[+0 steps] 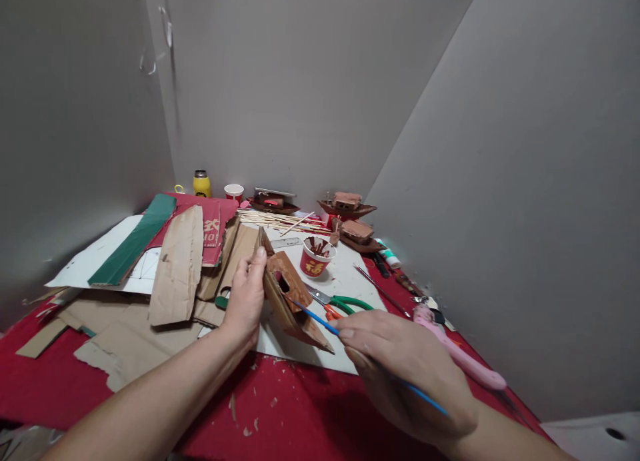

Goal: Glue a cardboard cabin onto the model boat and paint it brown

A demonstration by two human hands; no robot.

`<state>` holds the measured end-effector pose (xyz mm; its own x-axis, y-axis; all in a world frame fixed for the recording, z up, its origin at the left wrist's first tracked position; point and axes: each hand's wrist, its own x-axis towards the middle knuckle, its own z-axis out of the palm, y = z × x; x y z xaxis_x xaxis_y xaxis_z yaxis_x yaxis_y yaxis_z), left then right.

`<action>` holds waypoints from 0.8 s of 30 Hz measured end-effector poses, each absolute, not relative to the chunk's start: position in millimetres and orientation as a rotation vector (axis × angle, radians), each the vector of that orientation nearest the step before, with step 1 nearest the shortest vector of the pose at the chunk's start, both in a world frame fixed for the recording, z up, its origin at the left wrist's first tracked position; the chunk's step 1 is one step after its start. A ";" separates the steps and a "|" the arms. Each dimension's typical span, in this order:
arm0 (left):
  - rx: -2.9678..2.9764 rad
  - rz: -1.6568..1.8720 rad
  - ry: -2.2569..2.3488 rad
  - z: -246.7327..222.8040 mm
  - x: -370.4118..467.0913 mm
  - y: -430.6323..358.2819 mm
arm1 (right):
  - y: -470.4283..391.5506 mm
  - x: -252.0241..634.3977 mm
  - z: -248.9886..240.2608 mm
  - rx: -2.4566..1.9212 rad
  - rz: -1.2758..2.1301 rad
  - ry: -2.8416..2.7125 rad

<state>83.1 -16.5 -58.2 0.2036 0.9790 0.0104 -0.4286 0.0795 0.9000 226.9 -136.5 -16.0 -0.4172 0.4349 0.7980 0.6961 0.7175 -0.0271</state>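
A brown cardboard model boat (291,281) with a small cabin is tilted on its side, its pointed end toward the lower right. My left hand (246,298) grips its upper left edge, thumb on the hull. Between the fingers of my right hand (395,354) is a thin blue brush (423,398), its tip at the cabin's lower side. Just behind the boat stands a red and white paper cup (317,261) with brown paint inside. Scissors with green and orange handles (350,304) lie between the boat and my right hand.
Cardboard pieces (176,274) and a green strip (133,241) cover the left side. Thin sticks (280,220) and more model boats (346,204) are at the back, near a yellow bottle (201,184). A pink glue gun (465,358) lies at the right edge.
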 end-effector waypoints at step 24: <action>0.703 1.081 0.732 -45.0 79.3 -3.2 | -165.5 270.6 -45.4 -1.049 -0.346 -1.514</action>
